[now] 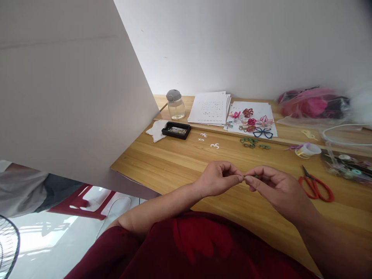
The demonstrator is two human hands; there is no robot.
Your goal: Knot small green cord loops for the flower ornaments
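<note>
My left hand and my right hand meet fingertip to fingertip above the wooden table, near its front edge. Both are pinched closed on a very small piece between them; a hint of green shows at the right fingertips, too small to name. Beyond the hands lie green paper rings and small white curled pieces. Red-handled scissors lie just right of my right hand.
At the back stand a clear jar with a grey lid, a black tray, a stack of white sheets and coloured paper flowers on paper. A tape roll and pink bags sit right. A white board rises left.
</note>
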